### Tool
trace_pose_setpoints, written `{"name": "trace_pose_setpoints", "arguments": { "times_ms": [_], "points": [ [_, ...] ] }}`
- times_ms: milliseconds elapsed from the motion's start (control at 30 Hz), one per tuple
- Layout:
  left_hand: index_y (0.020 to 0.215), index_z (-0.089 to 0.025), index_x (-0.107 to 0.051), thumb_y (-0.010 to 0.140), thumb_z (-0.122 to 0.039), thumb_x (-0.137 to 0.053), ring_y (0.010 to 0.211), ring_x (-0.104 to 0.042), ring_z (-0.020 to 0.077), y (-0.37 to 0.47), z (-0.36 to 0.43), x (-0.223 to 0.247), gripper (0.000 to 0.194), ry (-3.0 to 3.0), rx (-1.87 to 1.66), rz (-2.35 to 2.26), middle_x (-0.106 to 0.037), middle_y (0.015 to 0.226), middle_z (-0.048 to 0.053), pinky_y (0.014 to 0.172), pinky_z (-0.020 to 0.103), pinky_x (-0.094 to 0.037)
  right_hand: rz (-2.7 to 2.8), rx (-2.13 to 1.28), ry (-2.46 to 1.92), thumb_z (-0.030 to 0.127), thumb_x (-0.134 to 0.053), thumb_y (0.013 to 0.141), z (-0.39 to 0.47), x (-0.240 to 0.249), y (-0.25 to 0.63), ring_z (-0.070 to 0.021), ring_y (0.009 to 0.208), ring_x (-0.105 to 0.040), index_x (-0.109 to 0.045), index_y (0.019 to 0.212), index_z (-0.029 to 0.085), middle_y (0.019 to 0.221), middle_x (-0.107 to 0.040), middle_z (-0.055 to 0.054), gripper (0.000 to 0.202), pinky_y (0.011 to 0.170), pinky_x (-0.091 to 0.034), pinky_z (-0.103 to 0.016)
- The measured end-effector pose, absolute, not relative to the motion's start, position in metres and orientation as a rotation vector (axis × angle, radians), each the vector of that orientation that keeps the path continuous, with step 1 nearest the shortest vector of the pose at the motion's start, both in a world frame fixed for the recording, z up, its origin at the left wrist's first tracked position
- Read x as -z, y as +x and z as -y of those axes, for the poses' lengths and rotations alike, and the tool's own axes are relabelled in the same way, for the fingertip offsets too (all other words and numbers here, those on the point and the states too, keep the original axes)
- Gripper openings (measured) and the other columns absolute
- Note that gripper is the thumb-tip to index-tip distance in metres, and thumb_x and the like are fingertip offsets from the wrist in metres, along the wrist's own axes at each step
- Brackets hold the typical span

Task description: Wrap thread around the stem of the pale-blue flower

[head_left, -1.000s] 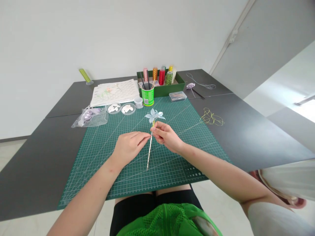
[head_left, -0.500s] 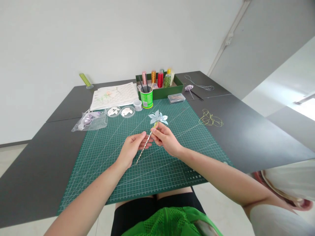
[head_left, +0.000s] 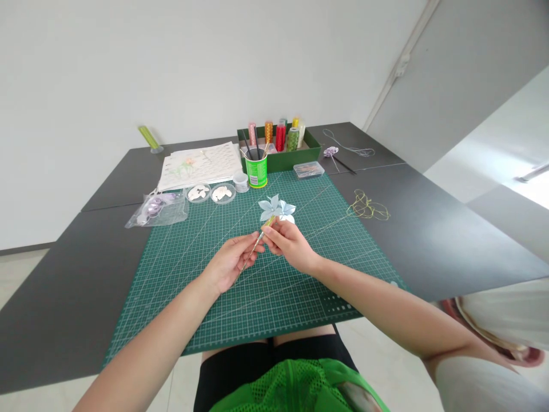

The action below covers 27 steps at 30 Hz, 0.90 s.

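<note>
Pale blue flowers show just beyond my right hand, over the green cutting mat. Their thin stem is wrapped in green near the top and slants down toward me. My right thumb and fingers pinch it just below the blooms. Against the stem's middle lie the fingertips of my left hand, closed round it with the palm partly turned up. A yellow-green thread runs from near my right hand across the mat to a loose tangle on the right.
Behind the mat are a green box with thread spools, a green cup of tools and a flat clear case. Further left sit dishes of white pieces, paper sheets and a plastic bag.
The flowers have turned a little and show more petals. My left fingers have curled in round the stem, whose lower end has swung slightly.
</note>
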State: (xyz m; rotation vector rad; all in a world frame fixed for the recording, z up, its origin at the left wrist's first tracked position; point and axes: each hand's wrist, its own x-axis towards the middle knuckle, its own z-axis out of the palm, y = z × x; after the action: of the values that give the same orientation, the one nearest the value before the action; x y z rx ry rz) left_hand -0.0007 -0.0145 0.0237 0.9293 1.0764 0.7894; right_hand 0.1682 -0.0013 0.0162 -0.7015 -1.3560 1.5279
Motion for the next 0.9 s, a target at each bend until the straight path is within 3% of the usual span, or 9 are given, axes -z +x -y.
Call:
{"name": "trace_pose_setpoints", "arguments": {
  "times_ms": [133,267,433,900],
  "points": [
    [0.116,-0.018,-0.07,0.1,-0.056,-0.052,0.094,-0.073,0.022,0.0,0.021,-0.023,0.044,1.469,-1.122,-1.27,-0.075,0.114,0.012,0.075,0.035,-0.063,1.319,-1.467,-0.767,0.059,-0.065,0.089,0.0,-0.016,0.168,-0.0042,0.046,-0.032,-0.045,0.072,0.021,0.058,-0.041,0.008,0.046,0.043,-0.025,-0.022],
    [0.121,-0.022,-0.069,0.096,-0.034,-0.069,0.11,-0.07,0.0245,0.002,0.029,-0.027,0.028,2.244,-1.326,-1.453,-0.073,0.122,0.009,0.096,0.042,-0.059,1.234,-1.445,-0.815,0.059,-0.069,0.085,0.001,-0.016,0.166,-0.0052,0.048,-0.036,-0.046,0.075,0.022,0.06,-0.046,0.007,0.045,0.044,-0.027,-0.022],
    [0.12,-0.021,-0.071,0.1,-0.022,-0.063,0.099,-0.074,0.0215,0.004,0.034,-0.027,0.021,2.539,-1.301,-1.465,-0.076,0.112,0.008,0.086,0.034,-0.062,1.204,-1.432,-0.785,0.058,-0.07,0.086,0.003,-0.018,0.165,-0.0055,0.05,-0.037,-0.052,0.075,0.02,0.063,-0.053,0.004,0.043,0.047,-0.028,-0.023],
    [0.106,-0.024,-0.079,0.1,-0.024,-0.06,0.089,-0.078,0.0211,0.004,0.033,-0.033,0.019,2.22,-1.262,-1.416,-0.082,0.103,0.003,0.083,0.036,-0.064,1.27,-1.478,-0.739,0.06,-0.064,0.09,0.002,-0.014,0.164,-0.0081,0.053,-0.032,-0.049,0.077,0.022,0.063,-0.048,0.004,0.043,0.049,-0.025,-0.025]
  ]
}}
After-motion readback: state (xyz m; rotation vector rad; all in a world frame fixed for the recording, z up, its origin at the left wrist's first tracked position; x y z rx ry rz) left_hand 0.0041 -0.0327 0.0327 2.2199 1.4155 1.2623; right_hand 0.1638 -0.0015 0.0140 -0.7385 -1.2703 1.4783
